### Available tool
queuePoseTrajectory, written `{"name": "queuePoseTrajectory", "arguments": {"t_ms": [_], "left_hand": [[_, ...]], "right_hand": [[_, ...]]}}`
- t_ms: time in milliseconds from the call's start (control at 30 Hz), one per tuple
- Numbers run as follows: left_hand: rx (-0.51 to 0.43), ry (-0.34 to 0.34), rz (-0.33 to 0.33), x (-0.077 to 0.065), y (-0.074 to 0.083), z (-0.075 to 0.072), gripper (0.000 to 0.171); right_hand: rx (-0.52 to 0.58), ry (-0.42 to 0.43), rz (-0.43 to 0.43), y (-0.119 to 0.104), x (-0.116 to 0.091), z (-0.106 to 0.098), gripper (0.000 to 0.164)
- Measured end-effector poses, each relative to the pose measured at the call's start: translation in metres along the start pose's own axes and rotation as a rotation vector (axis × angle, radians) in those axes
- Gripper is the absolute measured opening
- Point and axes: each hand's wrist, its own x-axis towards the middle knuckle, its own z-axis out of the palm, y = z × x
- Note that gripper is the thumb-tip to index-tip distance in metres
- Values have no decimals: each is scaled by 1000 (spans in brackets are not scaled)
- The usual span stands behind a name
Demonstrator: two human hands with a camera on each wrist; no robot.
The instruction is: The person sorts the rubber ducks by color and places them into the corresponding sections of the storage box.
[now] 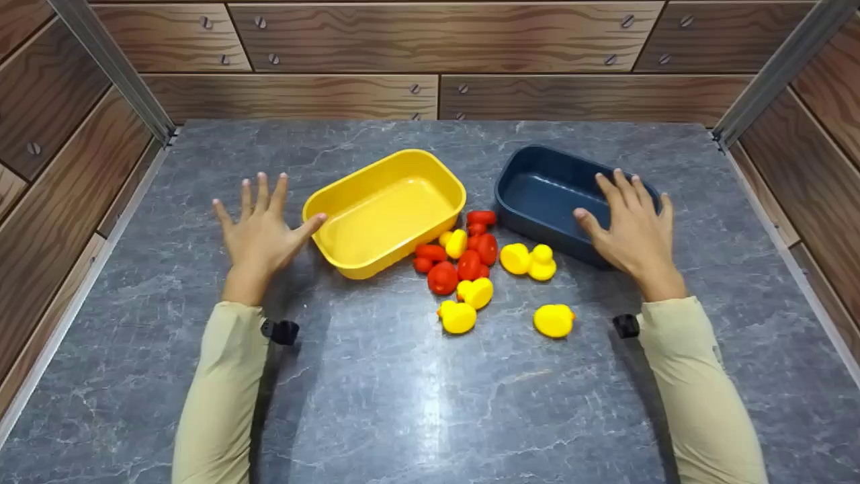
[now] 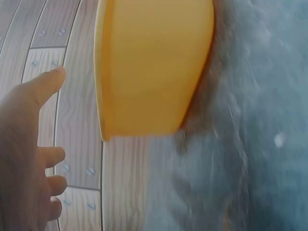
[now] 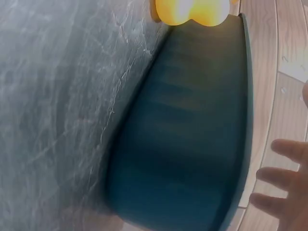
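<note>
My left hand [image 1: 261,235] is spread wide at the left end of a yellow tub [image 1: 383,262], its thumb over or near the rim; the left wrist view shows the fingers apart from the tub's side [image 2: 154,72]. Fingers extended, my right hand [image 1: 635,232] hovers over the right part of a dark blue tub [image 1: 551,235] and holds nothing. Between the tubs lies a cluster of red toy ducks [image 1: 443,277] and yellow rubber ducks [image 1: 459,318]. Two more yellow ducks [image 1: 541,263] sit together in front of the blue tub, and a single yellow duck [image 1: 553,320] lies nearer.
The grey marbled tabletop [image 1: 376,403] carries everything. Wood-patterned panels [image 1: 443,37] wall the back and both sides, with metal posts [image 1: 117,67] at the rear corners. Inside both tubs, bare floors show.
</note>
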Motion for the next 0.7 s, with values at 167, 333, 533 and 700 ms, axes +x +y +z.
{"name": "queuePoseTrajectory", "arguments": {"t_ms": [167, 333, 533, 700], "left_hand": [[-62, 21, -17, -7, -10, 3, 105], [-186, 13, -41, -12, -14, 9, 107], [-327, -18, -72, -16, -20, 13, 109], [-419, -41, -87, -19, -25, 15, 108]], "right_hand": [[19, 90, -65, -5, -8, -2, 81], [66, 185, -147, -9, -18, 1, 82], [143, 207, -239, -16, -31, 5, 80], [219, 190, -266, -20, -39, 5, 79]]}}
